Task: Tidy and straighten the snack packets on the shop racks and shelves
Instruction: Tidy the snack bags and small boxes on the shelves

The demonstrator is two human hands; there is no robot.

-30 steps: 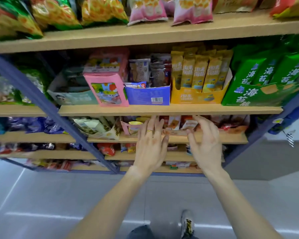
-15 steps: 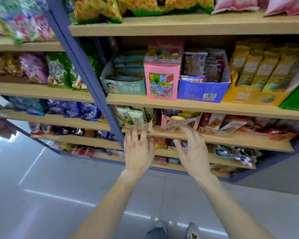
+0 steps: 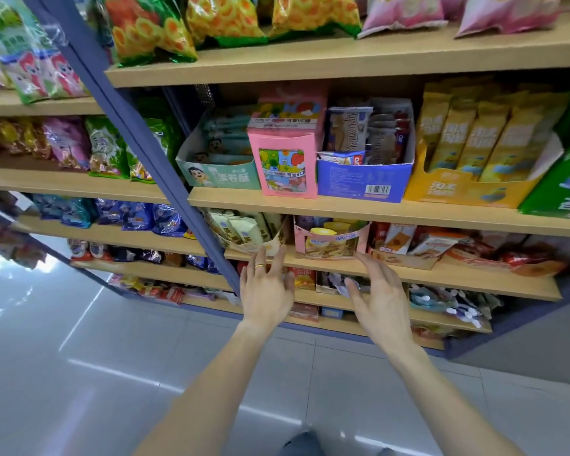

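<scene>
- Left hand [image 3: 266,291] and right hand [image 3: 380,302] both raised in front of the third shelf [image 3: 441,274], fingers spread, palms facing the shelf – neither grips anything.
- Left fingertips [image 3: 282,250] lie at the shelf's front edge, just below the cream display carton [image 3: 249,233] of pale packets; contact with the carton cannot be told.
- Right fingertips [image 3: 359,256] sit just under the pink display carton [image 3: 329,240], near its lower right corner.
- The cream carton looks tilted and sagging at its front lip, close beside the blue upright [image 3: 139,133] of the rack; the pink one stands a little skewed to the shelf edge.
- To the right, the red-and-white packets [image 3: 405,238] lean in a low tray.
- Judgement: step in hand is squaring these two cartons on the third shelf – it appears just begun.
- To do it well: take each carton by its side walls rather than the soft front lip, which would likely buckle; slide it flush with the shelf edge, then stand the packets inside upright.
- Risk: the cream carton may catch on the upright when shifted left; pushing back too hard could tip packets over behind.
- Shelf above, with the blue box [image 3: 364,179] and yellow box [image 3: 468,189], looks orderly.
</scene>
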